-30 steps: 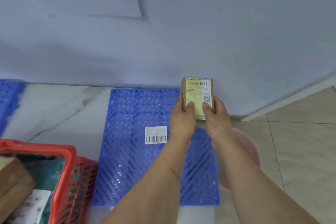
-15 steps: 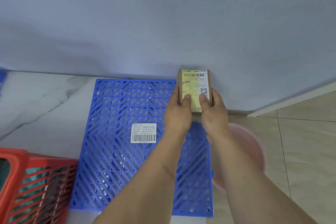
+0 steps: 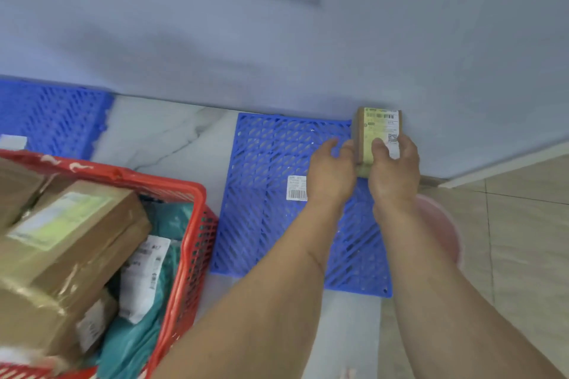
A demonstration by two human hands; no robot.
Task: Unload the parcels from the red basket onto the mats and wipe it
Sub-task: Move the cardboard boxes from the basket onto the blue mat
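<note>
Right hand (image 3: pixel 394 169) grips the small cardboard parcel (image 3: pixel 378 135) from its near end, thumb laid across the yellow-white shipping label (image 3: pixel 381 129) and the remaining fingers curled round the right edge. Left hand (image 3: pixel 331 172) stands just beside the parcel at its 9 o'clock, fingers loosely spread and holding nothing; whether the thumb touches the left face of the box cannot be told.

The parcel stands at the far right corner of the blue lattice mat (image 3: pixel 271 209), against the wall (image 3: pixel 431 71); whether its base rests on the mat is hidden by the hands. Its long axis runs from 6 to 12 o'clock, straight away from the grip, so that the box lies at 12 o'clock from the right wrist. The right hand is thus the only one in control, and release would probably need only an opening of that hand and a withdrawal toward 6 o'clock.

The red basket (image 3: pixel 184 224) lies at 8 o'clock from the hands, near the mat's left edge, and holds taped brown boxes (image 3: pixel 67 240) and teal mailer bags (image 3: pixel 138 332); the left hand is the nearer to it. Unloading is judged to be at an early stage, the wiping not yet begun.

A second blue mat (image 3: pixel 52 117) lies at 10 o'clock; a pink basin (image 3: pixel 443 231) shows at 3 o'clock, partly under the right forearm.
</note>
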